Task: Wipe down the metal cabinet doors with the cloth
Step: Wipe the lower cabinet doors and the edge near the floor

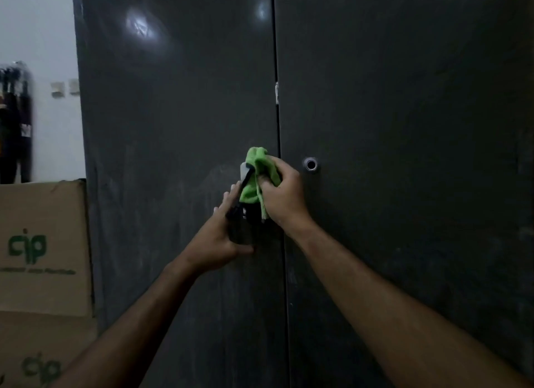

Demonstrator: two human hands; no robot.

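Note:
Two dark grey metal cabinet doors fill the view, the left door [173, 127] and the right door [404, 127], meeting at a vertical seam. My right hand [284, 197] grips a bunched green cloth [254, 182] against the seam area at mid height. Under the cloth sits a black handle [241, 197] with a pale plate behind it. My left hand [219, 237] is below, fingers pointing up beside the handle and thumb curled round its dark lower part.
A round keyhole [311, 164] sits on the right door just right of the cloth. Stacked cardboard boxes [43, 257] stand at the left, tight against the cabinet side. Dark clothes [14, 121] hang by the white wall behind them.

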